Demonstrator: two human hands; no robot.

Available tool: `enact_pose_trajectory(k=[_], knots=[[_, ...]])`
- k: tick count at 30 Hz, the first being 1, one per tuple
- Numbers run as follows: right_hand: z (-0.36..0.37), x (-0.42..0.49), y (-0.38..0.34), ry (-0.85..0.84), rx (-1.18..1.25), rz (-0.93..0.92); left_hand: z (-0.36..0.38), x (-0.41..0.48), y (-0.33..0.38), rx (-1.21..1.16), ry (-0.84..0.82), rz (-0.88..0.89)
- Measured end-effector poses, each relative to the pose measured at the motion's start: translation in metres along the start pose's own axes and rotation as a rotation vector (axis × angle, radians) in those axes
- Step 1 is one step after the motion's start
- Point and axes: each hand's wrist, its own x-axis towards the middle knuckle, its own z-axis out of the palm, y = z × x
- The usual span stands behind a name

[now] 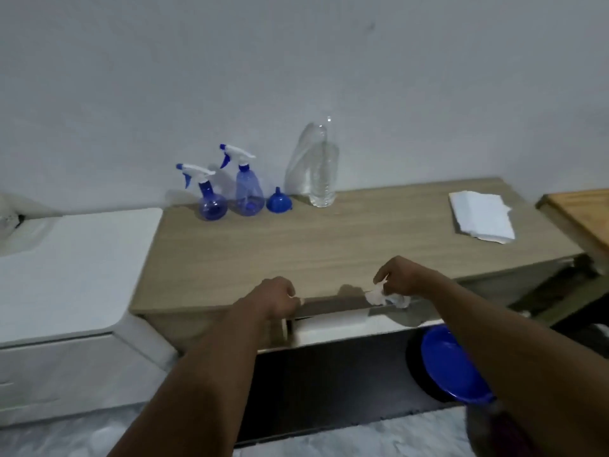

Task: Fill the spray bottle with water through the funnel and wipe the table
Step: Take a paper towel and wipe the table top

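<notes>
Right hand point(400, 278): fingers curled, pinching a crumpled tissue point(375, 296) at the table's point(329, 239) front edge.
Left hand point(275, 296): fingers curled at the same edge, left of the grip; cannot tell whether they hold anything.
Round spray bottle point(212, 204), tall spray bottle point(249, 192): upright, well beyond the grip, to its left.
Funnel point(278, 201): just right of the tall one.
Water bottle point(323, 173): upright, beyond the grip.
Folded paper point(481, 216): beyond, to the right.
</notes>
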Motion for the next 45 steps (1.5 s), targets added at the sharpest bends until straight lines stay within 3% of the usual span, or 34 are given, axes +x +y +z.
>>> enact_pose_trajectory(k=[8,12,18,22,26,29,34,45], knots=[[-0.084,-0.097,0.181,0.296,0.219,0.278,0.040,0.040,0.257,0.139,-0.078,0.403],[-0.102,-0.132,0.243,0.425,0.321,0.391,0.061,0.046,0.346,0.205,-0.121,0.551],[-0.131,-0.160,0.301,0.448,0.520,0.573,0.090,0.062,0.446,0.265,-0.187,0.722],[-0.146,-0.168,0.336,0.385,0.468,0.654,0.106,0.078,0.496,0.276,-0.243,0.793],[-0.147,-0.171,0.370,0.430,0.496,0.656,0.119,0.096,0.530,0.303,-0.291,0.838],[-0.132,-0.173,0.394,0.490,0.536,0.682,0.139,0.109,0.545,0.329,-0.336,0.849],[-0.096,-0.172,0.439,0.450,0.491,0.761,0.181,0.123,0.568,0.374,-0.462,0.880],[-0.002,-0.180,0.564,0.348,0.636,0.989,0.310,0.147,0.629,0.504,-0.593,0.756]])
